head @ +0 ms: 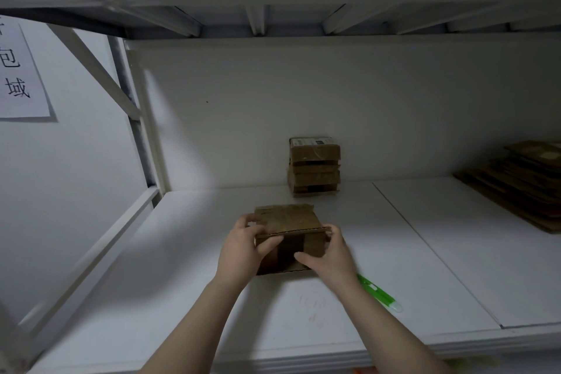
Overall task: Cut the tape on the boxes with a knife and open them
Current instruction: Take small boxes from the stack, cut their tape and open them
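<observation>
A left hand [244,247] and right hand [331,255] grasped a taped box [288,222] on a shelf [425,252], at its 9 and 3 o'clock sides. A green knife [379,293] lay at 5 o'clock, partly hidden behind the right wrist.

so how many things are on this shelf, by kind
taped box, held: 1
stack of boxes at the back: 1 (number within it unclear)
green knife: 1
pile of flattened cardboard: 1
total: 4
</observation>
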